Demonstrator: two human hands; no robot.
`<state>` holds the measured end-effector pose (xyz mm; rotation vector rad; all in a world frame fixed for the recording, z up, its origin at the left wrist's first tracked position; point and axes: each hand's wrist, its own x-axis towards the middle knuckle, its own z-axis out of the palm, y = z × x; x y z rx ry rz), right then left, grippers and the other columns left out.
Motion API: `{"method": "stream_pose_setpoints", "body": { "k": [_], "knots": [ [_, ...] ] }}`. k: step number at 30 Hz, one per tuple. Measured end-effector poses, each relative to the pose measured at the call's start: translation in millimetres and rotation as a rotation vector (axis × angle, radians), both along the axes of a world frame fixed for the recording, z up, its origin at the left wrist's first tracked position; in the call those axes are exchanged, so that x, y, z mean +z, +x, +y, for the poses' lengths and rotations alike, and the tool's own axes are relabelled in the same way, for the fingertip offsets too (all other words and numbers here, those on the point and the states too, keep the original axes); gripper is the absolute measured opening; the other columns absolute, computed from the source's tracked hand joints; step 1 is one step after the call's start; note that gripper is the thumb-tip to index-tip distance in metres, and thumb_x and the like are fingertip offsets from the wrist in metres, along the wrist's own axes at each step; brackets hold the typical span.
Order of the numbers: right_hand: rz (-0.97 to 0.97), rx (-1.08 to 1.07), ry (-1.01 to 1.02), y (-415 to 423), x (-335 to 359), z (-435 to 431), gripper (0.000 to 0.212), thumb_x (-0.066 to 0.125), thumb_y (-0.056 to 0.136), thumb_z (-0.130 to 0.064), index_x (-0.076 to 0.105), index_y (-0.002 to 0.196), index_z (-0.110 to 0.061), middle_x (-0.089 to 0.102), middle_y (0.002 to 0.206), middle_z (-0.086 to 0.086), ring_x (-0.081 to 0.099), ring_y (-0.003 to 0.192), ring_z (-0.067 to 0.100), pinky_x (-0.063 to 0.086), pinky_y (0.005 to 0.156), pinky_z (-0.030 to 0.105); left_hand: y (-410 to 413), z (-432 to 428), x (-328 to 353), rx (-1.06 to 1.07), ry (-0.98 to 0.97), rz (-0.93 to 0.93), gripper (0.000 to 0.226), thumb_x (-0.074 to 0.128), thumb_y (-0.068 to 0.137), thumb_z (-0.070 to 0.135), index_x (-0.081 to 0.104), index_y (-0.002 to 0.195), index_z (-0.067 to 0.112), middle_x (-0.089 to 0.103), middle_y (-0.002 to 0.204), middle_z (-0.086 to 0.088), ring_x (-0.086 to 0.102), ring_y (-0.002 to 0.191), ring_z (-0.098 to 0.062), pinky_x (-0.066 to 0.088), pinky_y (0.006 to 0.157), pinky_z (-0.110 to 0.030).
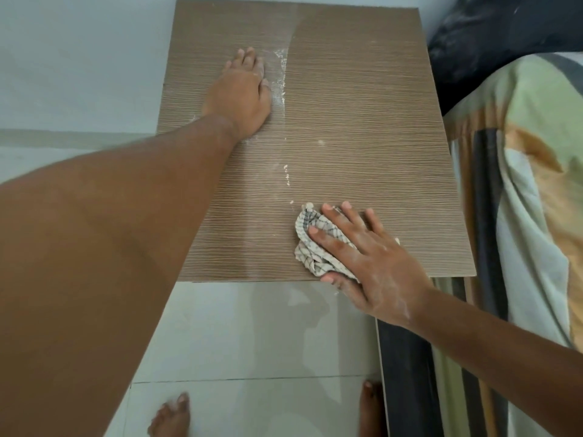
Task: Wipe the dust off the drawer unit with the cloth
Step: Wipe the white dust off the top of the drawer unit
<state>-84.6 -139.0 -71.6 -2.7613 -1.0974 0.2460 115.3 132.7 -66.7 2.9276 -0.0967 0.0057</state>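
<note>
The drawer unit's brown wood-grain top (362,127) fills the middle of the view. A line of white dust (280,80) runs down it, with a few crumbs lower down. My left hand (244,96) lies flat on the far left part of the top, fingers together, just left of the dust line. My right hand (362,253) presses a white checked cloth (310,247) onto the top near its front edge, fingers spread over it. The right half of the top looks darker and cleaner than the left.
A bed with a striped, patterned blanket (530,190) stands close along the unit's right side, with a dark pillow (492,42) at the back. A pale wall (79,58) lies behind and left. My bare feet (172,414) stand on white floor tiles.
</note>
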Motion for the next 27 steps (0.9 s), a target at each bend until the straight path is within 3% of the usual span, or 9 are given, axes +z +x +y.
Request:
{"method": "stream_pose_setpoints", "body": {
  "k": [3,6,12,15,17,19,22,24,27],
  "knots": [
    [-0.131,0.022,0.036,-14,-7,-2,0.067,0.059,0.098,-0.037,0.028,0.155,-0.019,0.031,0.161,0.018,0.031,0.148,0.039,0.03,0.119,0.055,-1,-1,1,-0.006,0.002,0.0,0.056,0.022,0.104,0.025,0.018,0.156,0.004,0.015,0.165,-0.013,0.01,0.154,-0.024,0.008,0.125,-0.034],
    [-0.182,0.039,0.003,-27,-8,-5,0.103,0.088,0.067,-0.005,0.032,0.153,-0.015,0.037,0.158,0.02,0.038,0.144,0.04,0.029,0.117,0.054,-1,-1,0,-0.001,-0.003,0.004,0.056,0.022,0.104,0.024,0.019,0.156,0.004,0.015,0.165,-0.013,0.01,0.154,-0.024,0.008,0.126,-0.034],
    [-0.127,0.233,-0.084,-55,-3,-17,0.106,0.083,0.06,0.003,0.036,0.153,-0.016,0.033,0.16,0.017,0.034,0.146,0.037,0.026,0.121,0.048,-3,1,2,-0.021,-0.019,0.008,0.057,0.023,0.103,0.023,0.018,0.156,0.004,0.014,0.165,-0.014,0.009,0.154,-0.025,0.007,0.126,-0.035],
    [-0.044,0.294,0.038,-62,7,-15,0.08,0.063,0.08,-0.008,0.034,0.154,-0.018,0.03,0.162,0.014,0.028,0.15,0.032,0.034,0.119,0.047,0,1,0,-0.036,-0.051,0.021,0.057,0.024,0.103,0.022,0.018,0.156,0.003,0.013,0.165,-0.015,0.007,0.154,-0.026,0.005,0.126,-0.035],
    [0.096,0.197,0.232,-51,18,-5,0.063,0.044,0.095,-0.015,0.029,0.156,-0.019,0.025,0.165,0.011,0.02,0.154,0.028,0.026,0.123,0.044,4,5,0,-0.047,-0.099,0.025,0.056,0.025,0.103,0.02,0.017,0.156,0.002,0.01,0.165,-0.016,0.003,0.154,-0.028,0.002,0.126,-0.036],
    [0.199,0.013,0.449,-25,29,11,0.052,0.037,0.104,-0.025,0.029,0.156,-0.024,0.028,0.164,0.007,0.025,0.153,0.024,0.033,0.121,0.043,10,17,0,-0.069,-0.111,0.006,0.056,0.025,0.103,0.019,0.015,0.156,0.001,0.007,0.165,-0.019,-0.002,0.153,-0.032,-0.002,0.124,-0.04],
    [0.114,-0.25,0.713,38,42,35,0.045,0.046,0.105,-0.024,0.043,0.148,-0.017,0.055,0.144,0.012,0.059,0.127,0.026,0.058,0.094,0.045,22,43,-1,-0.091,-0.069,0.006,0.057,0.027,0.104,0.02,0.016,0.156,0.001,0.007,0.165,-0.019,-0.004,0.153,-0.035,-0.003,0.123,-0.043],
    [0.058,-0.356,0.816,86,52,51,0.039,0.054,0.103,-0.018,0.055,0.141,-0.011,0.065,0.13,0.008,0.066,0.111,0.021,0.06,0.084,0.04,23,57,-5,-0.099,-0.07,0.014,0.056,0.027,0.103,0.021,0.019,0.156,0.002,0.01,0.165,-0.018,-0.001,0.154,-0.033,-0.002,0.124,-0.042],
    [-0.011,-0.466,0.793,157,59,68,0.034,0.057,0.102,-0.02,0.062,0.134,-0.014,0.067,0.123,0.001,0.068,0.095,0.013,0.06,0.072,0.026,23,58,-8,-0.058,-0.108,-0.015,0.055,0.028,0.102,0.019,0.026,0.154,0.002,0.02,0.163,-0.016,0.009,0.154,-0.03,0.002,0.125,-0.041]
  ]
}}
